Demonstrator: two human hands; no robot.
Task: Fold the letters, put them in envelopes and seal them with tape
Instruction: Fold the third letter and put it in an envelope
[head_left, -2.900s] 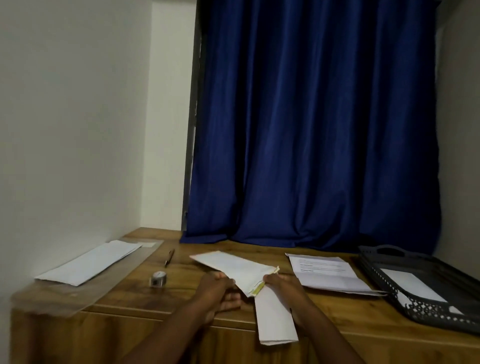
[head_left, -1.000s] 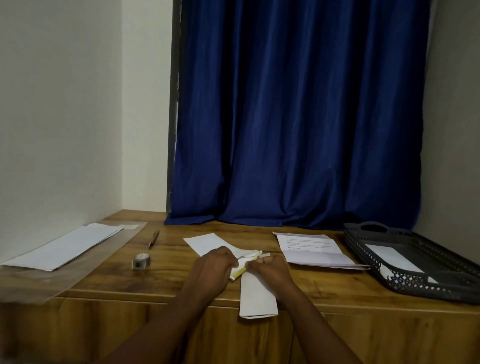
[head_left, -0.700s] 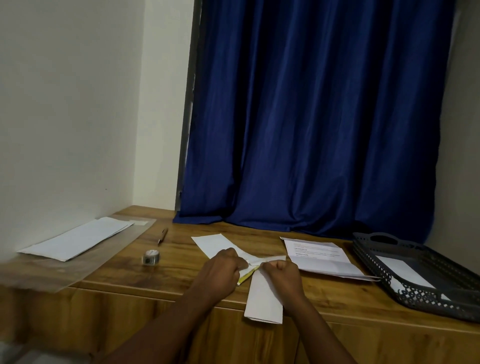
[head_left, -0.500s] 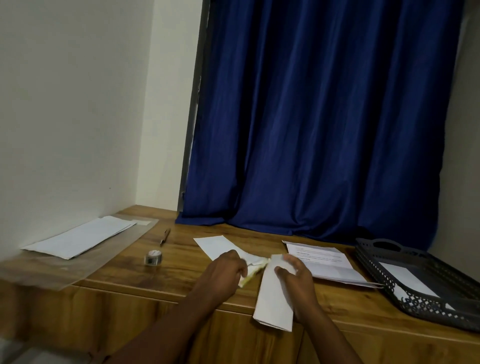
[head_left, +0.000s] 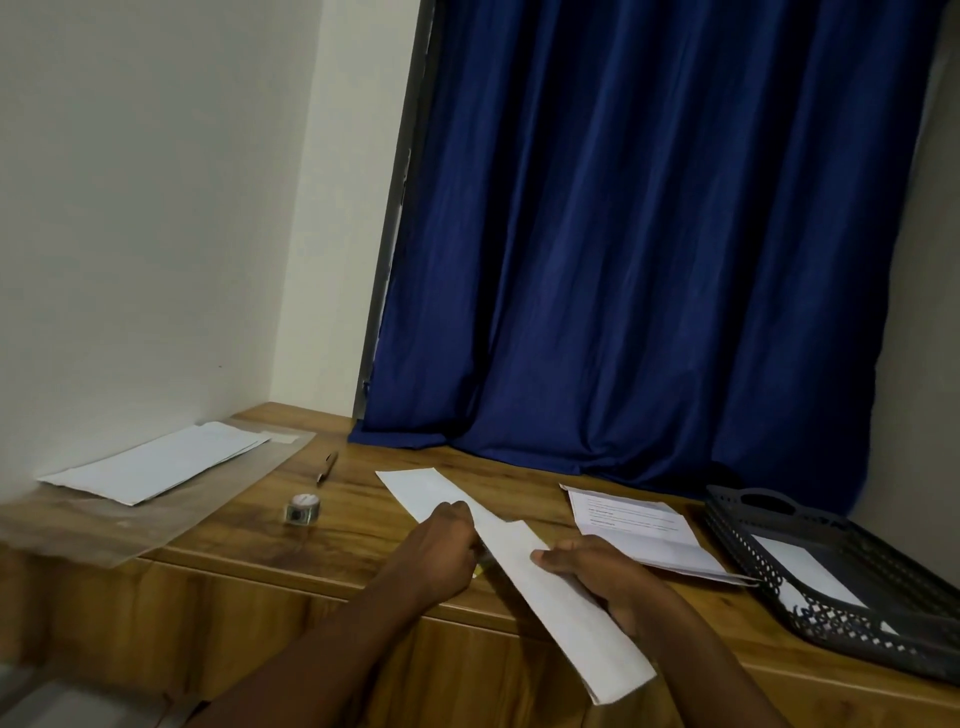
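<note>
Hidden: envelope (head_left: 415, 488) end under left hand (head_left: 434, 556); grip unclear.
Right hand (head_left: 597, 577): fingers clamped on folded letter (head_left: 566, 608).
Count: 2 hands, 1 envelope between them.

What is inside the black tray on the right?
The black perforated tray holds flat white paper, perhaps envelopes. How many pieces there are, and the tray's near corner behind its wall, cannot be seen.
</note>
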